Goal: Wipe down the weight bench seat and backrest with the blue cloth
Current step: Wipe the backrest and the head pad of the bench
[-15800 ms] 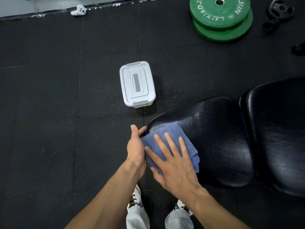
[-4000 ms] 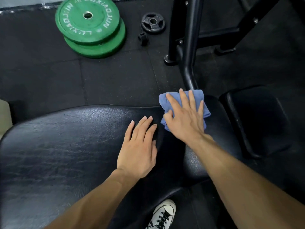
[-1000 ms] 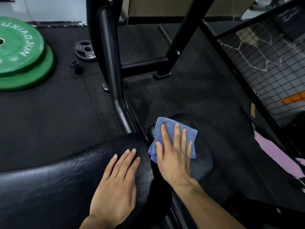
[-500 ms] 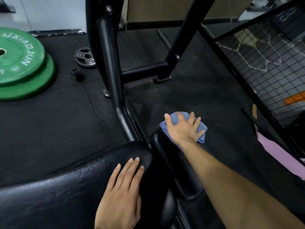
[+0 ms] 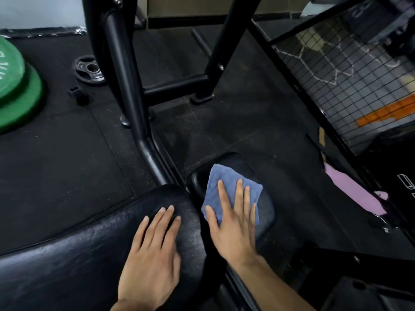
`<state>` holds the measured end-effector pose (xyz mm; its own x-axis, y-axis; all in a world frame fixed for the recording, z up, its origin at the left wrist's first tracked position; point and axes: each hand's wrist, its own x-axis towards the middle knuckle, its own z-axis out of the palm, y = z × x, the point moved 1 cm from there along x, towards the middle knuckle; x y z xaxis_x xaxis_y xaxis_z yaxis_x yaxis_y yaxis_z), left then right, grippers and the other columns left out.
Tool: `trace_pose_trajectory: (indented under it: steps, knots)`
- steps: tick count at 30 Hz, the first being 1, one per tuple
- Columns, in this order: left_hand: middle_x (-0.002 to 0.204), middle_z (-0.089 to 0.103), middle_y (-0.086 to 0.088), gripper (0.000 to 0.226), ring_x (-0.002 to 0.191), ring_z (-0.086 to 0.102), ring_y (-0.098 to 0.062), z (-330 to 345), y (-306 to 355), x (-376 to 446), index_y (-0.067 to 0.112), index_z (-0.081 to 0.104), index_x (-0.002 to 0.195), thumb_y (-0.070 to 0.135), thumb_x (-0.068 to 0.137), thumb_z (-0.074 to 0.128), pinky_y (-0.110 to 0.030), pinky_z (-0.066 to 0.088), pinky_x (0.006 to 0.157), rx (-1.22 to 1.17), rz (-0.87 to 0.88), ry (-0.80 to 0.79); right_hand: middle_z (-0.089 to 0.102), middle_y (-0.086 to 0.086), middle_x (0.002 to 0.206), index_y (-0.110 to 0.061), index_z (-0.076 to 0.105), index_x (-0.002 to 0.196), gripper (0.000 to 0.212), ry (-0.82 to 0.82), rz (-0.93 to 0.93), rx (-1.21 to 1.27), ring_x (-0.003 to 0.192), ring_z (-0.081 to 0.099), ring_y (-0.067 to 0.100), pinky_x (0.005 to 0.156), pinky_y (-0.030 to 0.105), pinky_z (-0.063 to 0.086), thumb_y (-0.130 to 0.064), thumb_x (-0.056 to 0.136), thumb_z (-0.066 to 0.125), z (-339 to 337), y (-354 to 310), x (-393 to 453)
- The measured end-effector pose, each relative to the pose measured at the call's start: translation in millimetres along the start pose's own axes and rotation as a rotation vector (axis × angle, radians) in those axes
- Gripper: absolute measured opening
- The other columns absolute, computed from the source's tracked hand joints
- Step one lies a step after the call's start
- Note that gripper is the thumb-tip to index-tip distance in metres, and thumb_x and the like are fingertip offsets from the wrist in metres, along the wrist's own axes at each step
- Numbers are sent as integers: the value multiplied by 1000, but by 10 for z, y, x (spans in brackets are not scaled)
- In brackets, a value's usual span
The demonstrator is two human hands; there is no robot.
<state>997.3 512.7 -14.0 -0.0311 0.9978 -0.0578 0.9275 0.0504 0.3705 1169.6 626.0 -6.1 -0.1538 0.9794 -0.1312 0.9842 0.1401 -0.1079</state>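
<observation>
The folded blue cloth (image 5: 224, 187) lies on a small black padded section (image 5: 265, 212) at the end of the weight bench. My right hand (image 5: 233, 223) presses flat on the cloth, fingers spread, covering its near half. My left hand (image 5: 152, 257) rests flat with fingers together on the long black backrest pad (image 5: 67, 254), just left of the gap between the two pads. The backrest runs off the frame to the lower left.
A black steel rack upright (image 5: 125, 86) and its floor bars rise just beyond the pads. Green weight plates (image 5: 15, 95) and a small black plate (image 5: 89, 69) lie on the rubber floor at left. A wire mesh panel (image 5: 350, 75) and a pink mat (image 5: 354, 194) stand at right.
My right hand has pulled the cloth back from the far edge of the small pad toward me. My left hand stays planted on the backrest.
</observation>
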Motion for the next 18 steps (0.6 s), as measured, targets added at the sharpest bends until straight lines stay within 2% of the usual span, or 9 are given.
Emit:
trace_pose_trajectory:
  steps: [7,11,14,16,18]
  knots:
    - [168,31,-9,65,156,28,-23,16,3,0,8,49,151,30,90,40,-53,26,123,-11,7,23,-13,5,175,-50,2,162,73,-84,149,56,160,-17,25,128,58,-3,-73,95,22,-155,39,445]
    - [168,31,-9,63,157,26,-22,-5,24,2,9,47,152,29,93,38,-52,24,125,-10,-7,6,-11,7,175,-49,2,162,73,-134,189,61,160,-17,27,128,60,-3,-71,99,30,-270,97,681]
    - [166,34,-9,60,156,28,-22,-18,40,-18,9,49,150,28,94,36,-52,26,125,-17,-8,9,3,8,174,-46,19,159,72,-97,194,109,161,-6,30,126,63,3,-73,95,37,-305,89,708]
    - [161,43,-8,57,152,36,-23,-66,76,13,10,56,144,27,93,38,-53,28,123,-55,-38,49,16,8,170,-41,35,149,61,-47,247,238,160,6,30,124,67,6,-71,96,39,-346,50,781]
    - [155,51,-6,49,146,44,-23,-120,165,136,13,63,137,27,94,42,-51,29,123,-95,-53,82,20,8,168,-37,39,145,52,-4,297,288,158,11,30,122,72,8,-64,101,38,-332,7,852]
